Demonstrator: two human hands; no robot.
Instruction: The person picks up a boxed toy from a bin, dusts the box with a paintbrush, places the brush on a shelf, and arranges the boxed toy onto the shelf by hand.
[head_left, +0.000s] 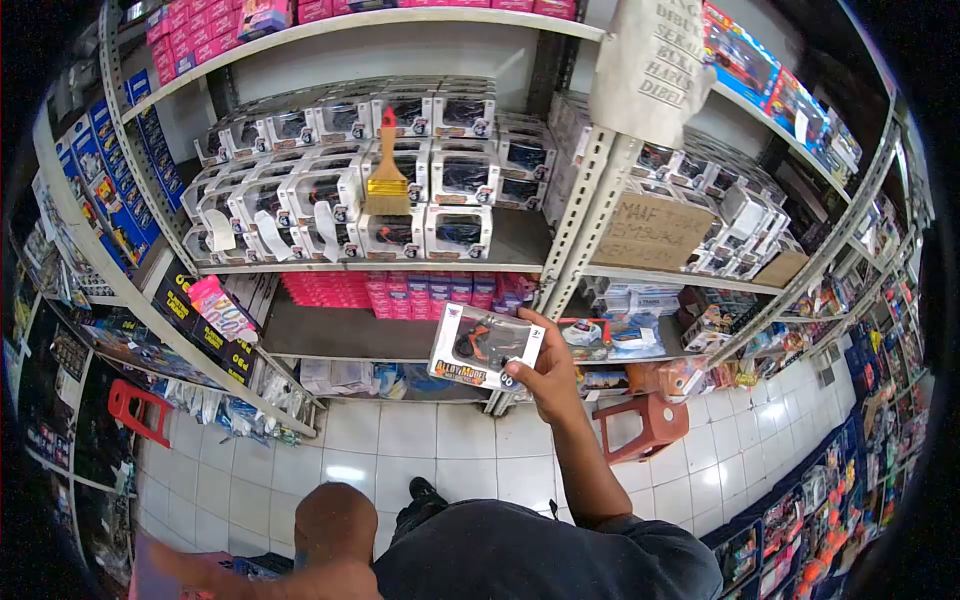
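Observation:
My right hand [545, 375] grips a small white window box [484, 345] by its right side, thumb on the front. Through the clear window shows an orange and black toy motorcycle, and "Alloy Model" is printed below it. My left hand [195, 572] is low at the bottom left, blurred and partly cut off, near something pink [150, 580]; its fingers cannot be made out. Ahead, stacks of similar boxed toys [460, 175] fill the middle shelf. A paintbrush [387, 185] with a wooden handle and red tip is upright in front of them.
Pink boxes [330, 290] sit on the shelf below and more at the top. A cardboard sign [655, 228] leans on the right-hand boxes. A red stool [645, 425] stands on the tiled floor [400, 430] at right, another red stool [140, 410] at left. Metal posts [585, 215] divide the shelves.

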